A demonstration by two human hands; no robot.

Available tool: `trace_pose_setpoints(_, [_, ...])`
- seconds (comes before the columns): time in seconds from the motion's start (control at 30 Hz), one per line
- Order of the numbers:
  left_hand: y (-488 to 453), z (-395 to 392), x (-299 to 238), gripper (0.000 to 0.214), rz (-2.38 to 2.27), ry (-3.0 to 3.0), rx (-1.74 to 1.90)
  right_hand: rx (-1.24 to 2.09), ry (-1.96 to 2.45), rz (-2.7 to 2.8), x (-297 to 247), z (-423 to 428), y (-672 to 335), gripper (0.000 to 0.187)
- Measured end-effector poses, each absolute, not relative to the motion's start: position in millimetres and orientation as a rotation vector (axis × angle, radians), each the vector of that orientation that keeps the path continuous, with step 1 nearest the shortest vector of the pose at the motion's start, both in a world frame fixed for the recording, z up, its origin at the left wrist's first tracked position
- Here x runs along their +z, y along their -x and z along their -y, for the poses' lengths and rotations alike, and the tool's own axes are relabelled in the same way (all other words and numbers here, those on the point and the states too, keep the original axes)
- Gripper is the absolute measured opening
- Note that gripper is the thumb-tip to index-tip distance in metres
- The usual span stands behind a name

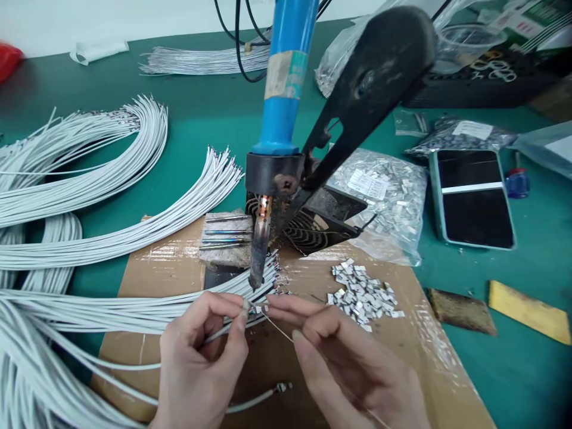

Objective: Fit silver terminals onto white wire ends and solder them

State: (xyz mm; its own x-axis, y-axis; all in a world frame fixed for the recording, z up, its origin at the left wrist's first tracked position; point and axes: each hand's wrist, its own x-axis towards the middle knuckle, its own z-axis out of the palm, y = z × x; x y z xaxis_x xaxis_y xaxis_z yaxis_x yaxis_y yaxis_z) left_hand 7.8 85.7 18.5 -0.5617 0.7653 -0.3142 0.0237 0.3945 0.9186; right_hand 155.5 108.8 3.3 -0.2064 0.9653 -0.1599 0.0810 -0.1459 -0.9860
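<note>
- Head view, hands: left hand (201, 357) has thumb and forefinger pinched on the end of a white cable (217, 333). Right hand (348, 363) pinches a thin wire (277, 325) between thumb and forefinger, the other fingers loosely curled.
- Position: cable end and thin wire meet just below the iron tip (259, 256), close to it. Cannot tell if they touch the tip.
- Iron: blue handle (286, 89) clamped upright in a black bracket (379, 65), tip pointing down over the cardboard sheet (179, 268).
- Done, by the look of it: one cable with a small fitting (280, 387) on its end lies on the cardboard near the wrists. I see no other finished one.
- Left, as I judge it: cable bundle (134, 304) with bare coloured ends lies just beside the tip, and more coils spread across the green table (513, 357) at left.
- Parts stock: pile of small metal pieces (361, 292) right of the hands, full bag (384, 196) behind it. Looks like an early stage.
- Other: phone (473, 196) at right, well apart.
</note>
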Motion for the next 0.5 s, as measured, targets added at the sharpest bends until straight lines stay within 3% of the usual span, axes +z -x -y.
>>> trace_pose_setpoints(0.5, [-6, -87, 17, 0.011, -1.9, -0.726, 1.238, 1.511, 1.278, 1.363, 3, -117, -156, 0.024])
